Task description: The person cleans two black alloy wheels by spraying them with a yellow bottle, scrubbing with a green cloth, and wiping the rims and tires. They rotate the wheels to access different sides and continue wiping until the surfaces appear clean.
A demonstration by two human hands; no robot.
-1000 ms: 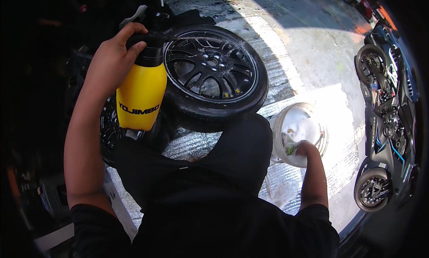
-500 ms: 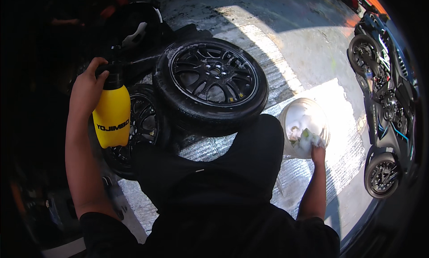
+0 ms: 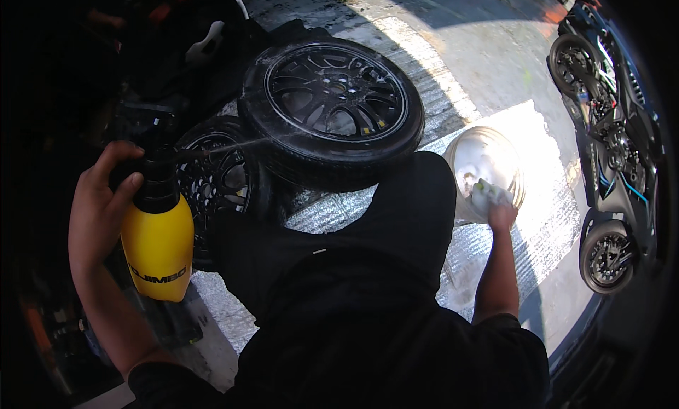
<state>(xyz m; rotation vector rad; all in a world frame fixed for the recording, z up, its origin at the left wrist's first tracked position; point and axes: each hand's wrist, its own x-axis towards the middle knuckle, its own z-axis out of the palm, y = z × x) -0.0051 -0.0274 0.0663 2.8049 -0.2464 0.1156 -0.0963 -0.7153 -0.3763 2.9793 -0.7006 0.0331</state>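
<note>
My left hand (image 3: 102, 204) grips the black pump head of a yellow spray bottle (image 3: 157, 246), thumb and fingers wrapped round its top. From the nozzle a thin stream of liquid runs right toward a large wheel with a black tyre (image 3: 318, 147). White foam and wet streaks mark that wheel's dark spokes. Below and left of it lies a second black wheel (image 3: 219, 179), partly hidden behind the bottle and my leg. Over at the right, my right hand (image 3: 502, 216) is closed on a foam-covered, white-green sponge (image 3: 486, 197), at the mouth of a pale bucket (image 3: 521, 172) holding white suds.
A silvery reflective mat (image 3: 552, 218) lies under the bucket and wheels. On the right side stands a dark motorcycle (image 3: 615, 140). My black-clad legs come between the wheels and the bucket. Dark, unclear objects fill the shadowed left side.
My left hand and the spray bottle have moved lower and slightly left, with the stream still coming out. My right hand and the sponge have shifted a little up in the picture, over the bucket.
</note>
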